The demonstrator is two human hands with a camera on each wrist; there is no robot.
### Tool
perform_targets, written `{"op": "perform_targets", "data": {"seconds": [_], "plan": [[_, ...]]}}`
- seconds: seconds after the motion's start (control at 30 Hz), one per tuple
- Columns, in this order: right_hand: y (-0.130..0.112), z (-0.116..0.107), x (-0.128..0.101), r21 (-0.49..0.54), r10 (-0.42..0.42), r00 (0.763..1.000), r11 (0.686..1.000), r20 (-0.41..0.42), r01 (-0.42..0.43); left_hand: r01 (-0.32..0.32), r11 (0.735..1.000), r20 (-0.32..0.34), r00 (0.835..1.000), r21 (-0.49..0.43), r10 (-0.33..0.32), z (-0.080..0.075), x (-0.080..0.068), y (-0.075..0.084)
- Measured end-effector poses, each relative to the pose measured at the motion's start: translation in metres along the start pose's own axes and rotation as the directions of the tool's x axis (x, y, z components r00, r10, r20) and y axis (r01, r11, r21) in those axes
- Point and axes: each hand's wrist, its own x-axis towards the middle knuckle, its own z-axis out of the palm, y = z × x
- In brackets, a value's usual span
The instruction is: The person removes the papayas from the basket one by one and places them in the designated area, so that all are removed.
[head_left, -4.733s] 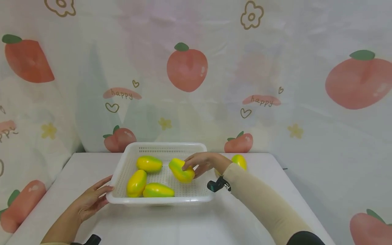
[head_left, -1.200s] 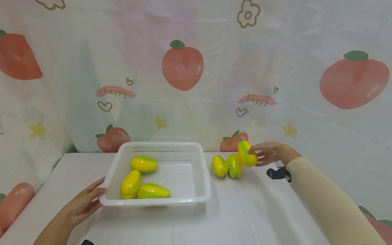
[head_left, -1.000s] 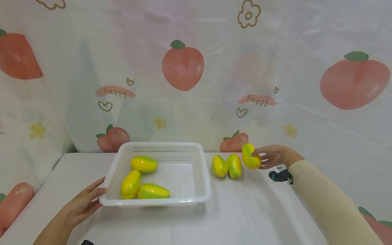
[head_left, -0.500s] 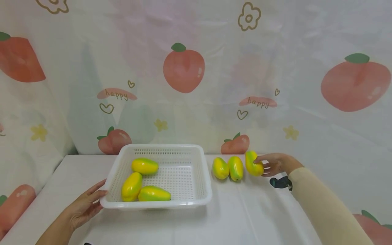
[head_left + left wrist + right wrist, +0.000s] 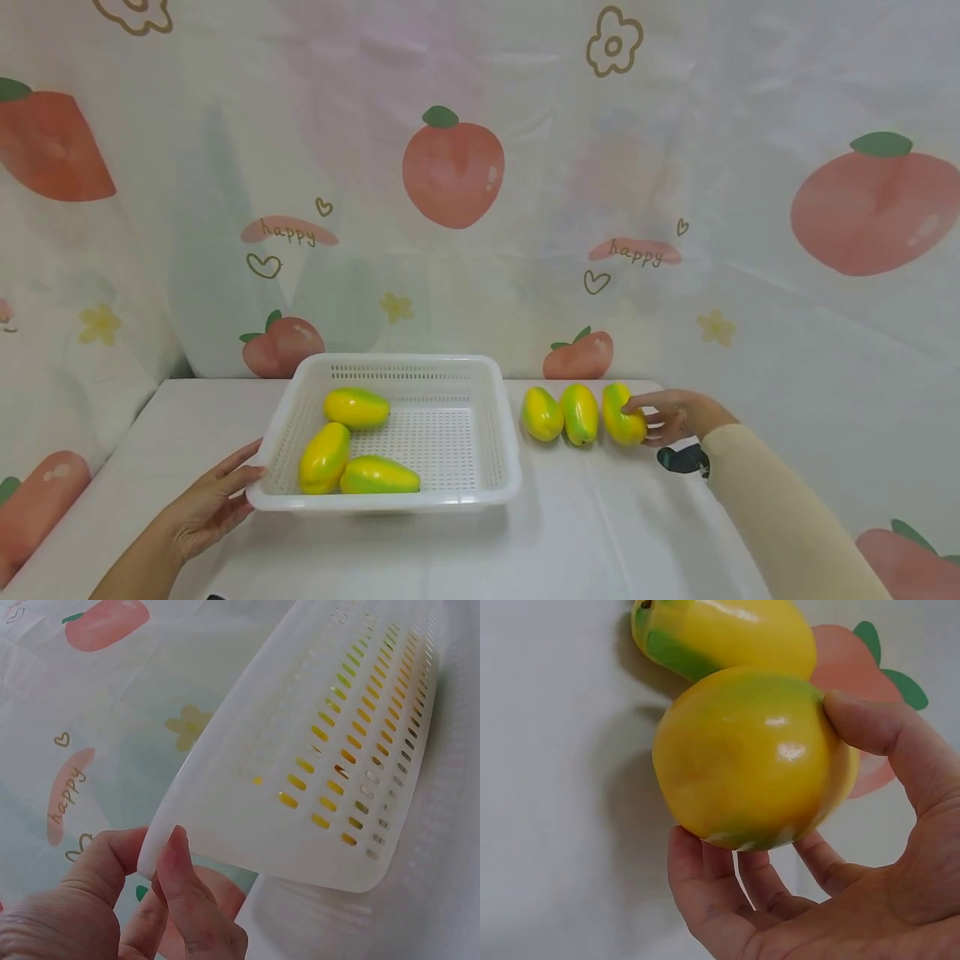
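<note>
The mango (image 5: 621,414) has come down from mid-air onto the tabletop's far right edge, third in its row; my right hand (image 5: 671,415) cups it between thumb and fingers. I'd release gently: it's glossy, rounded, prone to rolling. Left hand (image 5: 213,502) pinches the perforated plastic basket (image 5: 480,492).

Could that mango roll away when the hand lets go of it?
It might. The right hand holds the third mango at the end of the row on the smooth white table, and its rounded shape could roll once freed. It could also bump the middle mango right beside it and nudge the row apart. The left hand only grips the basket at one corner, so the basket may slide if it gets knocked.
</note>
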Motion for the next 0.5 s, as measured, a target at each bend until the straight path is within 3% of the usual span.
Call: {"op": "perform_targets", "data": {"seconds": [0.5], "plan": [[0.007,0.002,0.011,0.003,0.007,1.0,1.0,-0.021,-0.007,0.006,1.0,-0.01,1.0,-0.005,-0.006,0.003,-0.002,0.001]]}}
